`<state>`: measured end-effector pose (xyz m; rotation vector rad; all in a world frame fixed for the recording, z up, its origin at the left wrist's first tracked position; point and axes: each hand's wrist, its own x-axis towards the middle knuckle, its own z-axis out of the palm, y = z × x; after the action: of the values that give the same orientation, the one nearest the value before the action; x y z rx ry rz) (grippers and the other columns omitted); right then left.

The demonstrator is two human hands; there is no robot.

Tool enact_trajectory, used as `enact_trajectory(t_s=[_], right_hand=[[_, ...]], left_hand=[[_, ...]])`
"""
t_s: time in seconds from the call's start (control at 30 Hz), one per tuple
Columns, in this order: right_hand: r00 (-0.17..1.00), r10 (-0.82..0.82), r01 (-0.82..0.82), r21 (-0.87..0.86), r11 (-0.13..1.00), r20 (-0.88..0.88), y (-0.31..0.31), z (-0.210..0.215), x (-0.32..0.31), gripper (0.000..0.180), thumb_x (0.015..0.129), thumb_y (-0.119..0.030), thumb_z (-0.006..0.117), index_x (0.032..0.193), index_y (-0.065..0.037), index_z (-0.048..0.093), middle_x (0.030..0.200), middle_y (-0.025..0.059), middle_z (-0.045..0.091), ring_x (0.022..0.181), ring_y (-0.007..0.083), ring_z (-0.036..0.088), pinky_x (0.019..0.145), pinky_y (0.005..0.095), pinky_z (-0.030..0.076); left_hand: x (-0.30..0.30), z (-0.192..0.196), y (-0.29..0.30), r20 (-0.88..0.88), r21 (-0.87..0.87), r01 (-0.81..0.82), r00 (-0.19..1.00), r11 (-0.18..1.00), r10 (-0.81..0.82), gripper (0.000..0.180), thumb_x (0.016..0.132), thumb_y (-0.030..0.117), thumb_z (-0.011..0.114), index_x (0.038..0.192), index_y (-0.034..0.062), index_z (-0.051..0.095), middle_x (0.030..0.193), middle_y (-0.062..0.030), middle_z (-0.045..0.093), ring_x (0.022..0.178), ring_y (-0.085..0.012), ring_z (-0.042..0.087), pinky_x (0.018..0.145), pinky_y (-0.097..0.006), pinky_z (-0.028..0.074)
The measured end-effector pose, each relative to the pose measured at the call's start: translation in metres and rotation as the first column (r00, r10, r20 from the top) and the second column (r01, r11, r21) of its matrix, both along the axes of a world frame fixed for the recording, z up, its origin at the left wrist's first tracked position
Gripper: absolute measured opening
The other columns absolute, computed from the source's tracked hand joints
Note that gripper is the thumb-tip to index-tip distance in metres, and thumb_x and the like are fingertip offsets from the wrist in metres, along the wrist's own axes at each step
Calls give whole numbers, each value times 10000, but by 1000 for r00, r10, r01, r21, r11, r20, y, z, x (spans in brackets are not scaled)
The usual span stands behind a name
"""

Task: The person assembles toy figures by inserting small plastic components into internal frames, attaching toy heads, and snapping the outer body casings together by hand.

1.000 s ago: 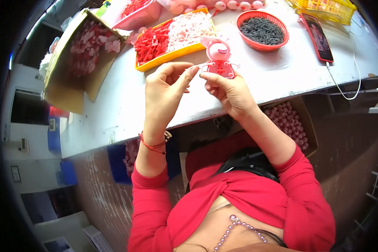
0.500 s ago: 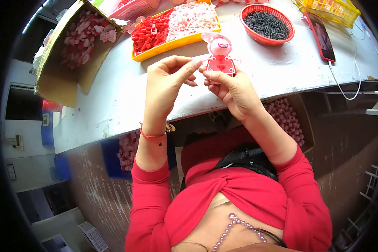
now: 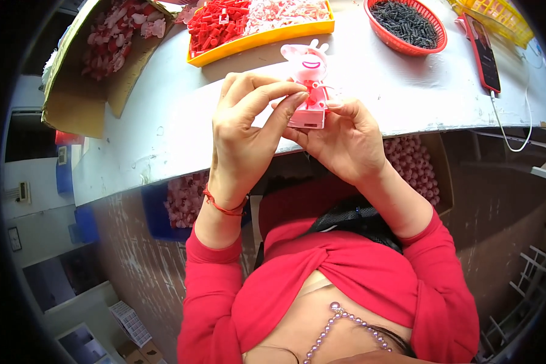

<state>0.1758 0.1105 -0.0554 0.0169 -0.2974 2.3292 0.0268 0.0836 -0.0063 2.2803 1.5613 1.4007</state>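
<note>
Gripping pink toy in right fingers, pinching its front with left fingers, by white desk's near edge above brown floor.

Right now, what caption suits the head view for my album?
Right hand holding a pink toy, left hand at its front, near a yellow tray and red basket on a white table.

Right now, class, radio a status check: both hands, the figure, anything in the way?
Right grip holding pink figure. Left grip at its front, hiding part of its body. Yellow tray beyond.
</note>
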Motion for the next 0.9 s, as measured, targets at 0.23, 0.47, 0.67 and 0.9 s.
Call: enact_trajectory(t_s=[0.23, 0.47, 0.67, 0.9], right_hand=[[1000, 29, -29, 47, 998, -12, 2, 0, 1, 401, 943, -236, 329, 1210, 27, 472, 1169, 153, 569, 1097, 271, 550, 1005, 461, 387], [991, 36, -35, 9, 999, -129, 1, 0, 0, 393, 953, -231, 328, 1222, 23, 463, 1192, 156, 551, 1109, 276, 546, 1004, 470, 395], [996, 79, -76, 64, 995, -48, 2, 8, 4, 387, 967, -227, 387, 1272, 11, 397, 1236, 154, 511, 1147, 258, 517, 1007, 464, 413], [987, 99, -88, 93, 992, -123, 9, 10, 8, 400, 965, -213, 413, 1283, 24, 360, 1270, 171, 483, 1187, 287, 494, 1035, 489, 381]], left_hand=[[0, 4, 0, 124, -36, -33, 992, 999, 37, 176, 709, -2, 719, 875, 51, 694, 801, -60, 622, 759, -186, 532, 643, -278, 434], [0, 11, 1, 4, -49, -27, 1000, 998, 28, 144, 718, -9, 706, 856, 28, 683, 786, -74, 618, 739, -193, 540, 651, -289, 446], [0, 17, -2, 148, -135, 23, 989, 991, -3, 136, 730, -4, 709, 861, 20, 690, 789, -72, 618, 745, -169, 541, 630, -261, 445], [2, 22, -3, 259, -61, 7, 966, 998, 9, 152, 728, -22, 711, 873, 21, 696, 796, -62, 612, 757, -154, 536, 664, -253, 438]])
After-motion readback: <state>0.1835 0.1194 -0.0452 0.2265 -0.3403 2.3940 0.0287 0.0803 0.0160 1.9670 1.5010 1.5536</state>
